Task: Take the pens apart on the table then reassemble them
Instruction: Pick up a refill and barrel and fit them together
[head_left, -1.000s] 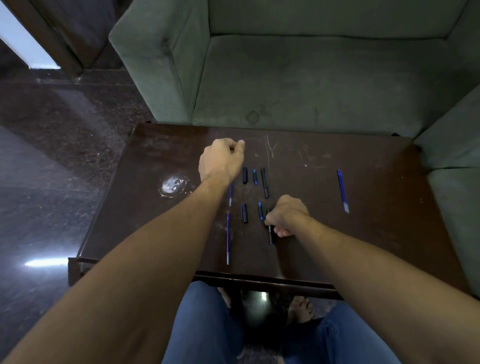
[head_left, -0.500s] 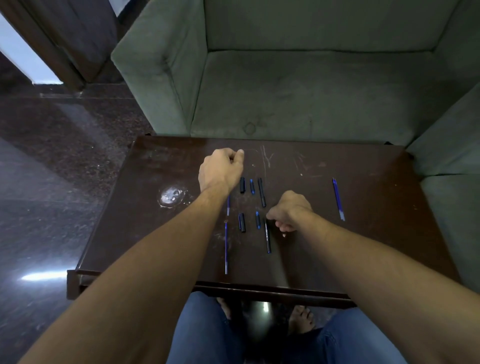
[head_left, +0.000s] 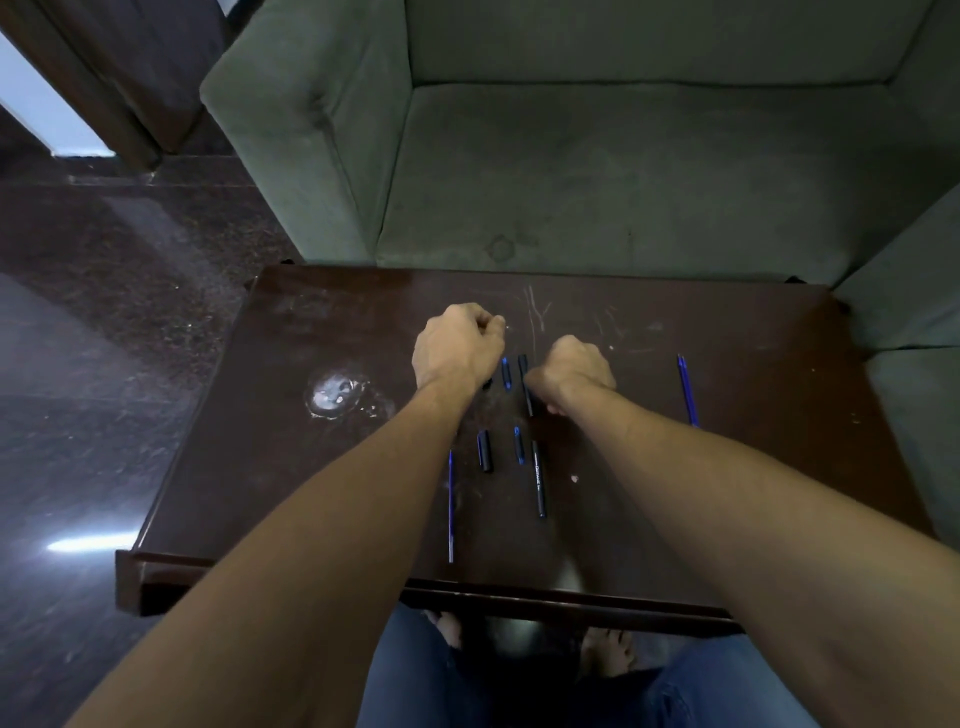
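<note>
Pen parts lie in two rows on the dark wooden table (head_left: 727, 493). The near row holds a thin blue refill (head_left: 450, 506), a black cap (head_left: 484, 451), a small blue piece (head_left: 518, 444) and a long black barrel (head_left: 538, 478). In the far row are a blue piece (head_left: 505, 371) and a second black barrel (head_left: 524, 374). My right hand (head_left: 571, 371) has its fingers curled onto this far barrel. My left hand (head_left: 460, 348) is a closed fist just left of the far row, covering a black piece; nothing shows inside it. A whole blue pen (head_left: 687, 389) lies apart at the right.
A green sofa (head_left: 623, 171) stands right behind the table and wraps round its right side. A shiny white smear (head_left: 335, 395) marks the table's left part. My knees and bare feet show under the near table edge (head_left: 519, 597). Dark polished floor lies to the left.
My right hand let go of the near black barrel, which now lies on the table, and moved forward to the far barrel. My left hand stayed put.
</note>
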